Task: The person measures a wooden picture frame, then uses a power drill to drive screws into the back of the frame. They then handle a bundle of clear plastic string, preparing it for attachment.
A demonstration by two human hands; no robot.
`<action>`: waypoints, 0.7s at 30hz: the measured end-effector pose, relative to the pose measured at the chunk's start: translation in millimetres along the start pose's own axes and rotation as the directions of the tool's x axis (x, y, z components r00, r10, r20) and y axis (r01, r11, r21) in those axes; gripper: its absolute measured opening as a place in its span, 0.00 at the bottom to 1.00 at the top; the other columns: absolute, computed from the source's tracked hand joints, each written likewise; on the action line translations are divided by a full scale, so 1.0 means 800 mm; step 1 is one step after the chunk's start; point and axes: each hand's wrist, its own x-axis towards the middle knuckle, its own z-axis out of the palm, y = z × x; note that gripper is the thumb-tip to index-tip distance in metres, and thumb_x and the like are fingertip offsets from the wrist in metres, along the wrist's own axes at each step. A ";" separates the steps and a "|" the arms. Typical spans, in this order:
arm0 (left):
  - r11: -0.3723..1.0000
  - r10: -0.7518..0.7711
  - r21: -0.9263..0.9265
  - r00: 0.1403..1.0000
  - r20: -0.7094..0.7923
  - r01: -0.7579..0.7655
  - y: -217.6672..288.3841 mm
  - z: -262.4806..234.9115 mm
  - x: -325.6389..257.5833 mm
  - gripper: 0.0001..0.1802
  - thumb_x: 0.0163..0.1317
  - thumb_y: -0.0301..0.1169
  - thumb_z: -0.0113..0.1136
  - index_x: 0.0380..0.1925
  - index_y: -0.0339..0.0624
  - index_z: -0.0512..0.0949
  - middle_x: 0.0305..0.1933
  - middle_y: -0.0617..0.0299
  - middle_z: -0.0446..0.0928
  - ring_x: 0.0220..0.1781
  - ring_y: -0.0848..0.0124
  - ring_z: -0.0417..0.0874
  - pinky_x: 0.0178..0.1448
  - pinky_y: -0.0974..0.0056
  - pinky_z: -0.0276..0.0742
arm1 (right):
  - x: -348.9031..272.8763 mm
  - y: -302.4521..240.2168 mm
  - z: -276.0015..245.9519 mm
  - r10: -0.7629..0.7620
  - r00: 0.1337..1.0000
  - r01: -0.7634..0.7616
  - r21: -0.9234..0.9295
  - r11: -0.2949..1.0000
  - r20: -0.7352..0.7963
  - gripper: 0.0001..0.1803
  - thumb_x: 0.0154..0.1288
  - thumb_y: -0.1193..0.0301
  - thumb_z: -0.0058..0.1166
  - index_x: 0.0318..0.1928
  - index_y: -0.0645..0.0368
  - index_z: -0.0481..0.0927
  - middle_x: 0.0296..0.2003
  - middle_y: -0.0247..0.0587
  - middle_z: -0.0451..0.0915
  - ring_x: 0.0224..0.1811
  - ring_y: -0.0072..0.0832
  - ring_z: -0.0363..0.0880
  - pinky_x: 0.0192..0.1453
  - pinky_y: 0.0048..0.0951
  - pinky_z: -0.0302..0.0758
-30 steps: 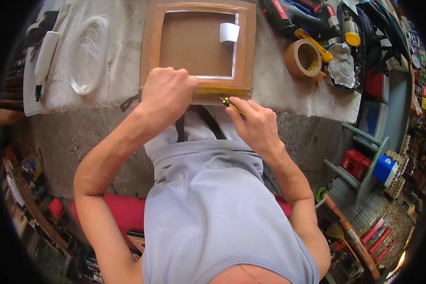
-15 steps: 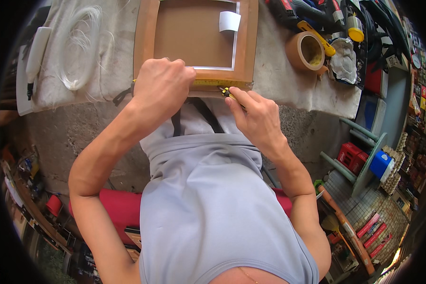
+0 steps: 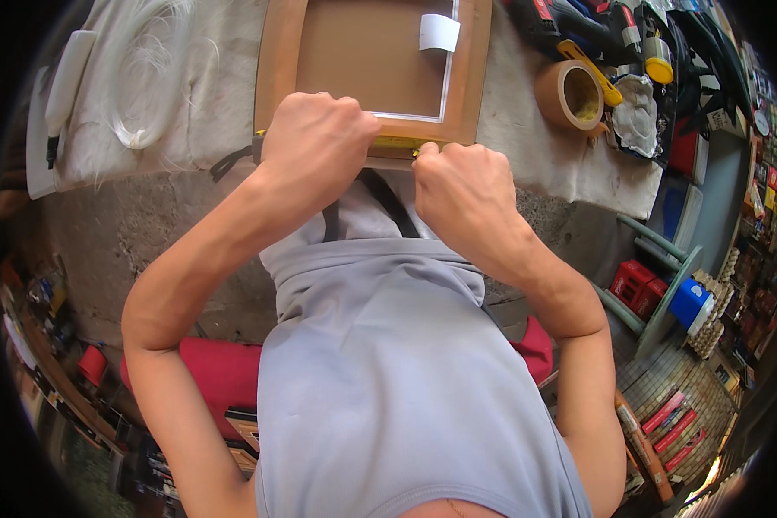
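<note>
A wooden frame (image 3: 280,52) with a brown back panel and a white paper tag (image 3: 439,33) lies on the cloth-covered table in front of me. Along its near edge runs a yellow tape measure (image 3: 397,142). My left hand (image 3: 312,142) is closed over the tape at the frame's near side, and its knuckles hide the middle of the strip. At the frame's near right corner, my right hand (image 3: 470,183) is closed around a small yellow-and-black tool (image 3: 416,154). Only a bit of that tool shows past the fingers; its kind is hidden.
A coil of clear line (image 3: 138,78) and a white bottle (image 3: 71,86) lie on the left. Brown tape (image 3: 570,93), a yellow utility knife (image 3: 591,71) and power tools (image 3: 570,26) crowd the right. A greenish stool (image 3: 665,298) stands beyond the table's right corner.
My right hand has turned over and moved slightly up and right, so its tool is now mostly covered. My left hand remains over the tape. The whole view has shifted a little.
</note>
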 end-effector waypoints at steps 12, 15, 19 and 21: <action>1.000 0.009 0.002 0.998 -0.067 -0.009 0.000 0.000 0.001 0.04 0.50 0.27 0.58 0.21 0.43 0.81 0.25 0.57 0.80 0.31 0.61 0.84 0.35 0.59 0.78 | -0.040 0.042 -0.013 0.228 0.956 -0.180 0.246 0.952 -0.184 0.18 0.62 0.58 0.58 0.29 0.62 0.76 0.22 0.46 0.81 0.25 0.43 0.82 0.29 0.38 0.76; 0.999 0.048 0.018 0.996 -0.081 -0.046 -0.003 0.004 -0.001 0.04 0.50 0.29 0.60 0.21 0.44 0.81 0.24 0.57 0.79 0.31 0.60 0.84 0.35 0.59 0.78 | -0.039 0.079 -0.009 0.364 0.901 -0.201 0.516 0.833 -0.235 0.21 0.55 0.60 0.68 0.26 0.63 0.72 0.18 0.40 0.76 0.19 0.30 0.73 0.26 0.32 0.69; 0.999 0.052 0.012 0.998 -0.024 -0.051 -0.010 -0.023 0.003 0.05 0.51 0.31 0.62 0.21 0.43 0.81 0.25 0.57 0.80 0.31 0.59 0.83 0.36 0.58 0.78 | -0.025 0.124 0.034 0.392 0.892 -0.057 0.802 0.595 -0.227 0.13 0.56 0.71 0.66 0.26 0.64 0.73 0.16 0.30 0.69 0.21 0.15 0.61 0.25 0.23 0.64; 0.999 0.012 -0.036 0.998 -0.057 -0.014 -0.018 -0.041 0.016 0.06 0.51 0.32 0.63 0.21 0.43 0.81 0.25 0.56 0.80 0.31 0.58 0.83 0.36 0.57 0.77 | -0.015 0.136 0.039 0.356 0.907 0.018 0.865 0.501 -0.224 0.11 0.57 0.72 0.64 0.28 0.64 0.74 0.17 0.29 0.69 0.21 0.14 0.61 0.25 0.23 0.65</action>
